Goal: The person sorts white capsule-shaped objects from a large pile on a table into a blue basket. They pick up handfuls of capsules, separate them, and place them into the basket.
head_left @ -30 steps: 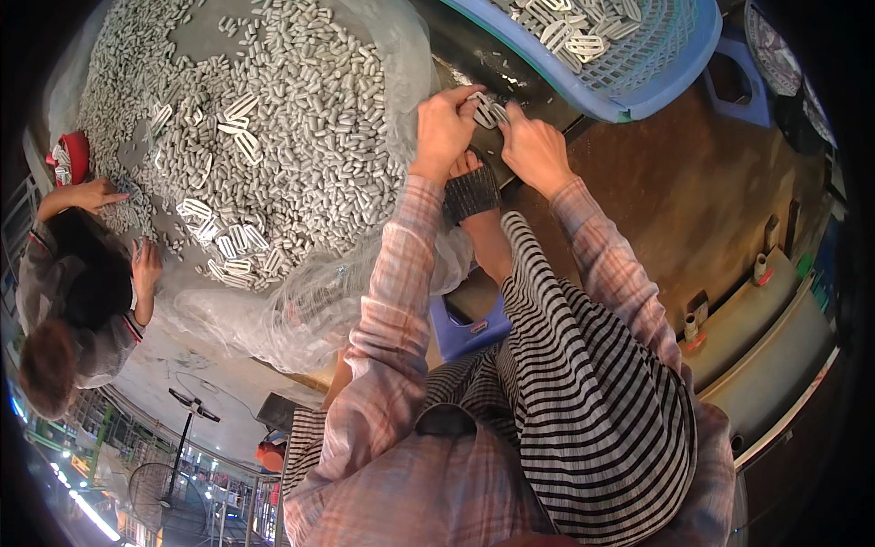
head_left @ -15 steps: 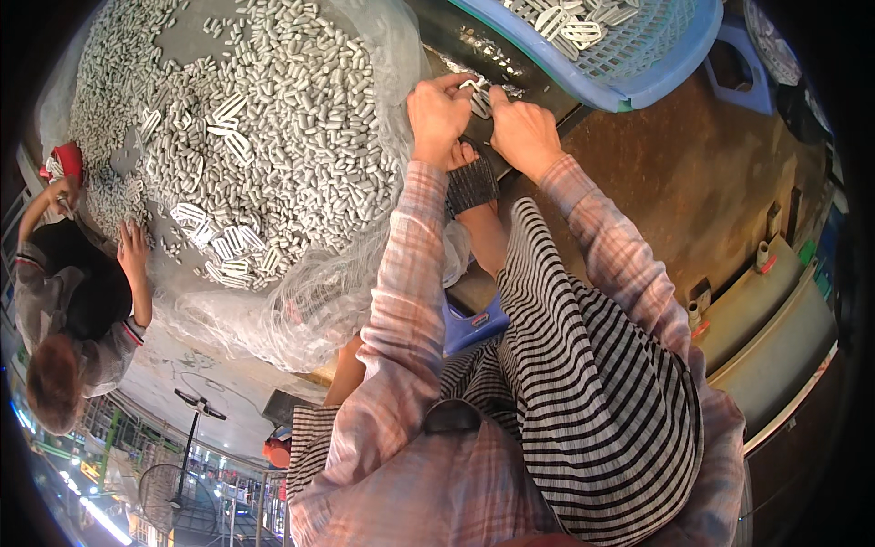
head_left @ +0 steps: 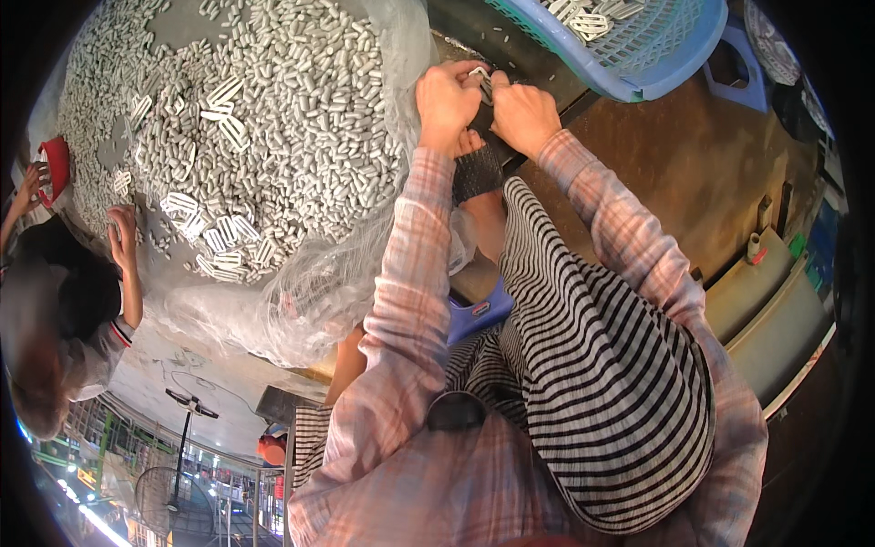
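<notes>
Between my two hands is a pale slotted frame point(head_left: 483, 84), with looped ends like a flat ring, partly covered by fingers. My left hand point(head_left: 448, 108) has its thumb and fingers closed on the frame's left side. On the other side, my right hand point(head_left: 526, 117) pinches the frame's right edge with thumb and bent forefinger. Both hands are above a dark ledge point(head_left: 510, 55) by my foot. To the left, countless small grey-white plugs point(head_left: 310, 109) lie heaped, with several similar slotted frames point(head_left: 228, 232) on top.
A blue plastic basket point(head_left: 624, 91) holding more frames stands at the upper right. Clear plastic sheeting point(head_left: 310, 310) borders the heap. At far left another person's hand point(head_left: 123, 232) rests by the heap, near a red bowl point(head_left: 55, 171). A blue stool point(head_left: 478, 314) is below me.
Both my hands stay on the frame, with the fingers shifted slightly around it. The other person's far hand now reaches into the red bowl, which stands tilted. The whole view has shifted a little.
</notes>
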The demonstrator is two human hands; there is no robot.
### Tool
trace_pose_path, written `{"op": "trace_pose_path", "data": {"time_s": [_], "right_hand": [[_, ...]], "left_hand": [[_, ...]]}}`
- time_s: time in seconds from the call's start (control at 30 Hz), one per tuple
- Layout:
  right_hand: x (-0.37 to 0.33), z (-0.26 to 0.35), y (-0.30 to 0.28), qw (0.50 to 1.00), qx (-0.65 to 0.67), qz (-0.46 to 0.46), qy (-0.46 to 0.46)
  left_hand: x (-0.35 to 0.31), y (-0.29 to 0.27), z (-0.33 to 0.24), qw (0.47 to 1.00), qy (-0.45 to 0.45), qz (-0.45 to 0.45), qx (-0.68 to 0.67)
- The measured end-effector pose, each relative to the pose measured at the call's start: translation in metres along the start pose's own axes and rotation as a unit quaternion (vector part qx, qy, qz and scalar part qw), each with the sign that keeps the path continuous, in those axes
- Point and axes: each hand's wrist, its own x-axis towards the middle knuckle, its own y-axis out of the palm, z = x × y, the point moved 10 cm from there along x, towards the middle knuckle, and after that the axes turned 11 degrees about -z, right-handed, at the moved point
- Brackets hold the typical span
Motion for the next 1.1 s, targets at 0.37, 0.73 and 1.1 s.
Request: {"op": "trace_pose_path", "data": {"time_s": [0.37,0.73,1.1], "right_hand": [[-0.054,-0.002,-0.107,0.938,0.205,-0.276,0.042],[-0.044,-0.005,-0.085,0.748,0.61,-0.168,0.201],[0.061,-0.023,-0.211,0.92,0.143,-0.355,-0.083]], "left_hand": [[-0.008,-0.023,-0.017,0.983,-0.103,0.021,-0.154],[-0.025,-0.082,-0.193,0.96,0.258,-0.098,-0.049],[-0.049,-0.033,-0.045,0.933,-0.163,0.062,-0.315]]}}
